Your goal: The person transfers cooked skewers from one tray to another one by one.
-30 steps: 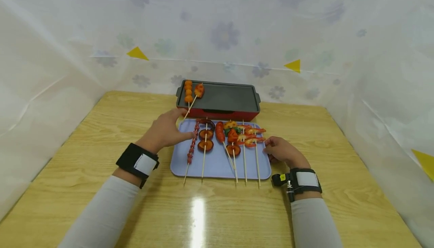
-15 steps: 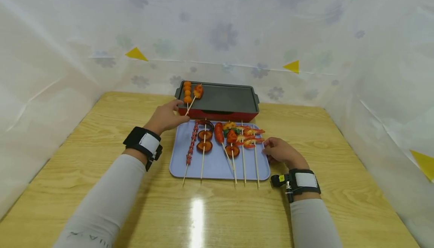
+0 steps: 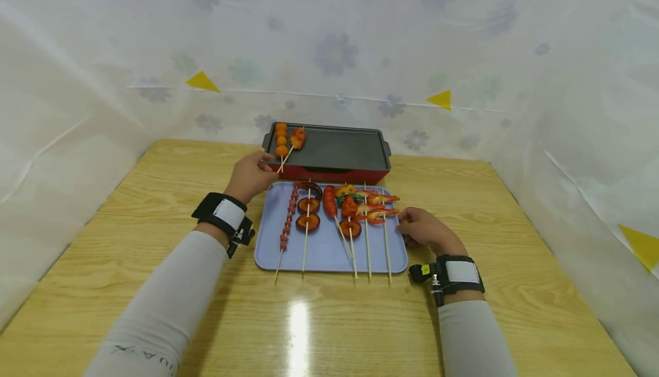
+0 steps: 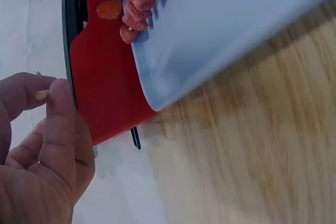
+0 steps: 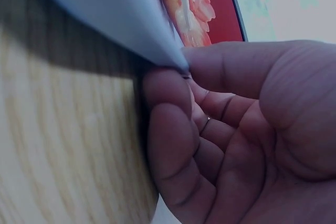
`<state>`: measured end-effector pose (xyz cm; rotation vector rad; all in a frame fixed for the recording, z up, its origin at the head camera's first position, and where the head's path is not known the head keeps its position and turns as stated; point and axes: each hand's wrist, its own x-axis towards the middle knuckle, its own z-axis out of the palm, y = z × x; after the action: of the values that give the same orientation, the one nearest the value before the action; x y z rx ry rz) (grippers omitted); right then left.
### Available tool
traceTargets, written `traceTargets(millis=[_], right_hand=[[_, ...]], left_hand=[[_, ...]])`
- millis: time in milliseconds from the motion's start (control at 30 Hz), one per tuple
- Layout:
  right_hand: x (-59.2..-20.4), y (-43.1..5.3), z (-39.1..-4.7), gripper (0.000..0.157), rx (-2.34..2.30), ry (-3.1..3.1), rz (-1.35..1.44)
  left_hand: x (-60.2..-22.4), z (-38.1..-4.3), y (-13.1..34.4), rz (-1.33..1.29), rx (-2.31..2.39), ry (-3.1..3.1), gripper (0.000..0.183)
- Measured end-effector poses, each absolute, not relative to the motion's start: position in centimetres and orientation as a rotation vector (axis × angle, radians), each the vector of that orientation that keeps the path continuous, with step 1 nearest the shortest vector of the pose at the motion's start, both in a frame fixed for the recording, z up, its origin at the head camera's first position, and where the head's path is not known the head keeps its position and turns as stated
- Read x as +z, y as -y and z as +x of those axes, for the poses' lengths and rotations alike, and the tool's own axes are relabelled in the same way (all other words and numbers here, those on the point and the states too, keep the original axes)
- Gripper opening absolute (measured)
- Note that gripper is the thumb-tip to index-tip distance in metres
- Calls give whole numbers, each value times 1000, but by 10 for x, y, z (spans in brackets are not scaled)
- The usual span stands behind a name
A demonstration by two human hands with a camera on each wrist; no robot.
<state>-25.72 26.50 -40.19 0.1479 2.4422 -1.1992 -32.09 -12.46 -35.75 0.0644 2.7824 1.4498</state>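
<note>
My left hand [image 3: 248,178] is at the front left corner of the grill. Between thumb and index finger it pinches the lower stick of a skewer with one browned orange piece [image 3: 298,138]; the stick's tip [image 4: 42,95] pokes out in the left wrist view. That piece is over the grill plate, right of a skewer of orange balls [image 3: 281,141]. My right hand [image 3: 426,229] grips the right rim of a lavender tray [image 3: 329,254], thumb above and fingers curled below. On the tray lie a sausage skewer [image 3: 329,201], shrimp skewers [image 3: 378,215] and several others.
The black-topped red grill [image 3: 340,147] stands behind the tray, close to its back edge. Skewer sticks [image 3: 388,257] overhang the tray's front. A pale flowered sheet [image 3: 334,51] hangs behind and beside the wooden table [image 3: 360,331].
My left hand moved back and slightly left, from above the tray's corner to the grill, and closed on the skewer's stick. My right hand keeps its hold on the tray.
</note>
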Motion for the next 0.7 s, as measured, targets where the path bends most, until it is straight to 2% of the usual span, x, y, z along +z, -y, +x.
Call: traceTargets(millis=[200,367,700], right_hand=[[-403,-266,-257,23,-1218,-2442,131],[-403,-266,-256,22,-1230,-2438,119],[-402,-266,-255,21,-1228,-2444,114]], left_hand=[[-351,-322,123,-57,1713,-2408,49],[-343,-324,120,-182,1820,-2135,47],[-334,-324,111,-276,1846,-2033,48]])
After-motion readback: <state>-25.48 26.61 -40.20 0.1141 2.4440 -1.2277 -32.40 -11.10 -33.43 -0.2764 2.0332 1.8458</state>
